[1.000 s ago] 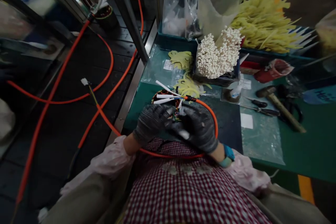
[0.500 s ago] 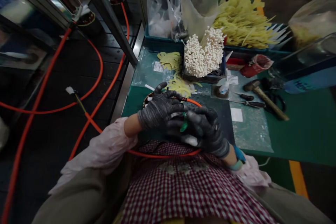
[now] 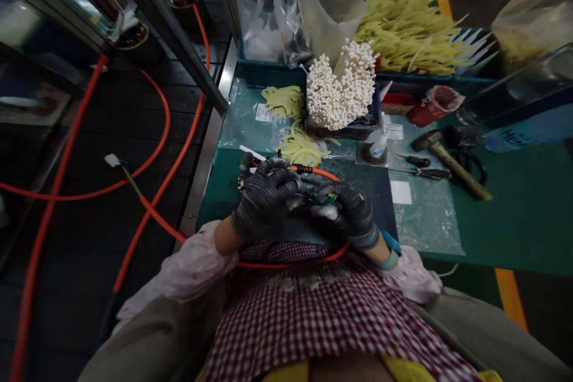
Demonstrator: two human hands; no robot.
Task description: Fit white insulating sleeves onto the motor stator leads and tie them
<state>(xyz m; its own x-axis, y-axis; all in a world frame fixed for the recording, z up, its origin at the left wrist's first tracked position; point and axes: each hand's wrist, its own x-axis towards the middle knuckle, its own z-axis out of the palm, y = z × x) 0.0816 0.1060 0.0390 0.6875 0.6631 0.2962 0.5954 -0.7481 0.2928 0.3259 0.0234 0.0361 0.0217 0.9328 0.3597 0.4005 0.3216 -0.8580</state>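
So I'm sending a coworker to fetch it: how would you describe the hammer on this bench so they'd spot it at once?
On the green workbench, look right of the person's black-gloved right hand. A hammer with a dark metal head and pale wooden handle lies diagonally there, the only one, much bulkier than the two slim dark-handled screwdrivers to its left.

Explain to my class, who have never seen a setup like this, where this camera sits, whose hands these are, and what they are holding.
One camera worn on a person's head looks down past their red-checked top at their own hands. The left hand and right hand, both in dark grey gloves, hold the end of a thick orange cable, where thin wires come out. On the green workbench are a bundle of white round-tipped sticks, a heap of flat yellow strips and a wooden-handled hammer.
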